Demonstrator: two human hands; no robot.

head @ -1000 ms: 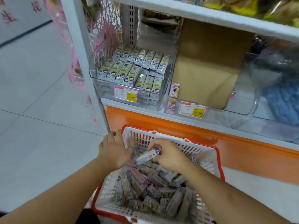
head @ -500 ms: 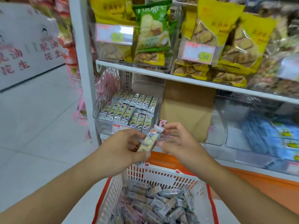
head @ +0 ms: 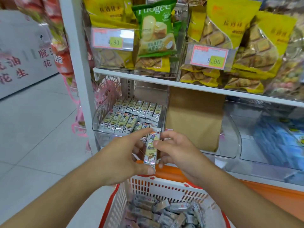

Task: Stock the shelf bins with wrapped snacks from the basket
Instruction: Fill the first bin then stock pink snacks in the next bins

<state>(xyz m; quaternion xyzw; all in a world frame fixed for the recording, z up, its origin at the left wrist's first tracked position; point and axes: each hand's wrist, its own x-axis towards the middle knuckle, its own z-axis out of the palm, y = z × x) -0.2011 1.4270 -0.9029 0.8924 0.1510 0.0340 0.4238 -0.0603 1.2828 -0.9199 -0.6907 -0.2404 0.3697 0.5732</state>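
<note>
Both hands meet on one wrapped snack bar [head: 151, 146], held upright in front of the shelf edge. Left hand [head: 121, 155]: thumb pinches the bar's lower end, index finger reaches up along its top left edge; fingers [head: 142, 132] closed on the wrapper. Right hand [head: 174, 148]: thumb presses the bar's right side at mid-height, other fingers curl behind it; also gripping.

The bar sits just below and in front of a clear bin [head: 105, 112] on the lower shelf. Inside the bin, matching snack bars [head: 131, 116] lie in neat rows, two rows deep, wrappers facing up.

Right of the bin: a brown cardboard panel [head: 192, 119], then another clear bin [head: 233, 129] with blurred blue packs further right.

Upper shelf [head: 164, 81]: yellow biscuit bags [head: 230, 30] and one green bag [head: 154, 28], price tags reading 9.90.

Below the hands: a white-and-red basket [head: 164, 188], its floor covered with loose wrapped snacks [head: 164, 211] lying jumbled.
</note>
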